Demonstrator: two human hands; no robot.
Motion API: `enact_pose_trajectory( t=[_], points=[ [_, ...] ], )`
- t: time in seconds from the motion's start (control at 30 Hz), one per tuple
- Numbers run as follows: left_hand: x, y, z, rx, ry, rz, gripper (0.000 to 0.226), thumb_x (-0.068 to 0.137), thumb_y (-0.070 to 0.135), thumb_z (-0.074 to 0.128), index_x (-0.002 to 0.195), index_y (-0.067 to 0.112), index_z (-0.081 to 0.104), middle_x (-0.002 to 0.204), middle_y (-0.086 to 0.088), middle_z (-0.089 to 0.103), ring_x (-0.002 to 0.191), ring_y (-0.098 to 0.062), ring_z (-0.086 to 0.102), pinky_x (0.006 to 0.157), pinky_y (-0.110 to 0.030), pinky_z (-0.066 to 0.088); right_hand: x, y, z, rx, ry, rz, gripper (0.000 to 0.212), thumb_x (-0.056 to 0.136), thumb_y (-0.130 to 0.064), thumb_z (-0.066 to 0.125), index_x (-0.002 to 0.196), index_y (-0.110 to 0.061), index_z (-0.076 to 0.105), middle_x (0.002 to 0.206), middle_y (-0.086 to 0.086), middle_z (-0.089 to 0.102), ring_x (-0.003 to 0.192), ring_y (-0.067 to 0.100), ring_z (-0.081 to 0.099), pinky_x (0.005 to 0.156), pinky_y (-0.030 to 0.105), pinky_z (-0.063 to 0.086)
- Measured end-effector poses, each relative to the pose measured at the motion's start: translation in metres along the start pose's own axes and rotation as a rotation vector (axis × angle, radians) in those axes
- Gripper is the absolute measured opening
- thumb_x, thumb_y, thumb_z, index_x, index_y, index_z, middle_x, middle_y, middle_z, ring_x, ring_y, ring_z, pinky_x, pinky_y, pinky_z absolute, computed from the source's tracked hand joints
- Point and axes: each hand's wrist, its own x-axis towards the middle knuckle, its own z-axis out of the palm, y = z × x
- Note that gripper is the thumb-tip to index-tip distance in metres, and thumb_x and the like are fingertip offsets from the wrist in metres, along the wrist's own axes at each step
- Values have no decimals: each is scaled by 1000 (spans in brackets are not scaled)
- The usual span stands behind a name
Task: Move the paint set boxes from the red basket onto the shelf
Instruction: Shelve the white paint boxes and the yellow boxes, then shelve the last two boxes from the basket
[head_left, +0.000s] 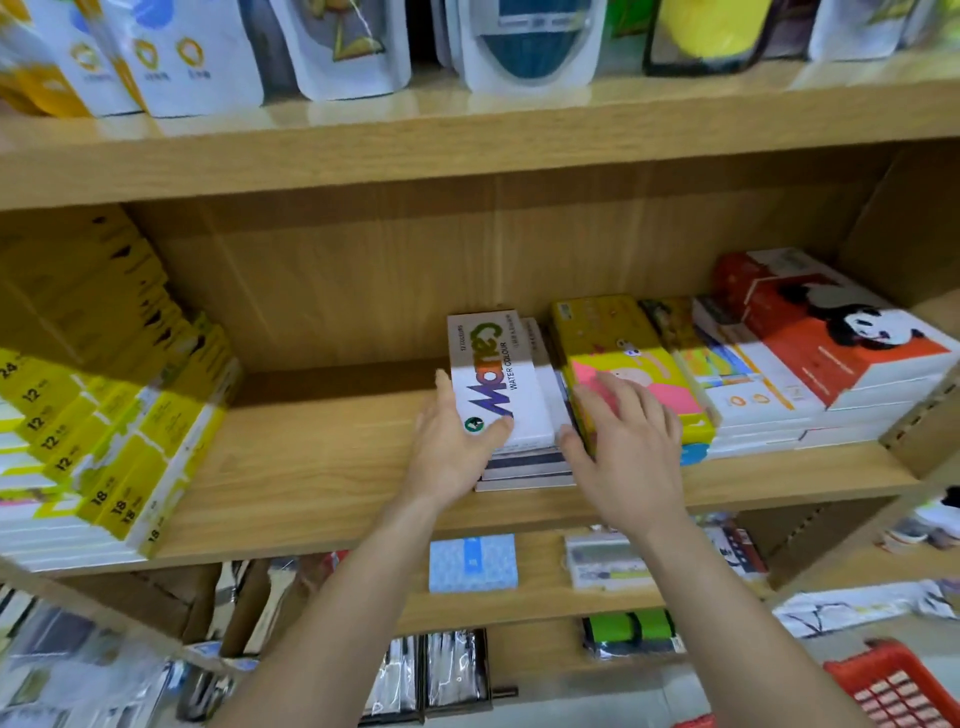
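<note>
A white water colour paint set box (501, 366) lies on top of a small stack of similar boxes (524, 467) in the middle of the wooden shelf (311, 467). My left hand (457, 441) grips the box's near left corner, thumb on its lid. My right hand (628, 441) hovers with spread fingers just right of the stack, over a yellow and pink box (634, 374), and holds nothing. A corner of the red basket (898, 686) shows at the bottom right, on the floor.
Yellow numbered boxes (104, 415) are stacked at the shelf's left end. Red and white panda boxes (831, 338) and other sets fill the right. Bare shelf board lies between the left stacks and the paint boxes. Packaged goods stand above, more items below.
</note>
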Motion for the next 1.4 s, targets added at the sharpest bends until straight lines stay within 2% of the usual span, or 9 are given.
enact_pose_trajectory(
  t=[0.07,0.33,0.47,0.63,0.77,0.87,1.0,1.2,1.4],
  points=[
    [-1,3,2,33,-84,19,118,62,71,73,156,30,16,146,3,51,135,-24,44,109,-47,43,-2,5,4,-30,-39,1,56,95,-48,45,142,-21,59,152,9,54,142,34,44,112,50,31],
    [10,4,10,280,-87,151,129,63,65,82,160,18,11,153,5,35,128,-18,45,106,-38,46,3,17,0,-30,-132,-40,61,97,-46,31,151,-24,50,161,5,44,149,28,35,117,43,20],
    [15,4,11,420,-107,181,124,66,69,78,159,25,9,156,4,33,131,-21,44,107,-41,46,4,15,-11,-4,-174,-37,58,98,-41,51,153,-22,47,163,4,41,151,26,33,122,44,20],
    [7,12,5,464,-111,226,118,69,60,81,158,19,14,162,-5,26,143,-30,34,115,-42,35,-25,17,-33,23,-1,66,53,91,-28,68,139,-7,61,141,13,61,133,37,54,116,54,34],
    [-44,18,-4,298,95,527,81,78,53,69,147,20,42,151,-1,40,137,-21,38,111,-34,32,-75,30,-49,6,57,178,50,91,-29,67,136,-8,64,136,13,63,124,37,58,106,50,45],
    [-91,20,22,214,-124,692,55,83,49,61,130,20,59,132,6,54,124,-15,50,104,-27,38,-118,59,-59,12,108,280,49,89,-32,62,132,-10,66,129,12,65,116,36,59,97,46,48],
    [-137,13,97,353,-554,630,56,88,49,62,140,29,52,143,11,47,132,-11,44,107,-26,36,-181,119,-70,-93,82,438,45,87,-29,75,127,-10,67,124,14,66,107,40,62,89,45,51],
    [-179,-5,224,640,-862,531,66,90,52,61,145,20,46,146,-2,46,134,-22,46,104,-32,39,-293,224,-69,-96,-148,769,54,85,-30,77,130,-3,65,123,26,65,112,47,62,91,51,53],
    [-206,-33,336,726,-993,520,53,84,43,67,131,18,58,121,-11,58,118,-32,57,95,-38,46,-394,294,-22,38,-405,1031,60,91,-36,70,142,-10,56,136,20,58,124,41,56,100,43,45]
  ],
)
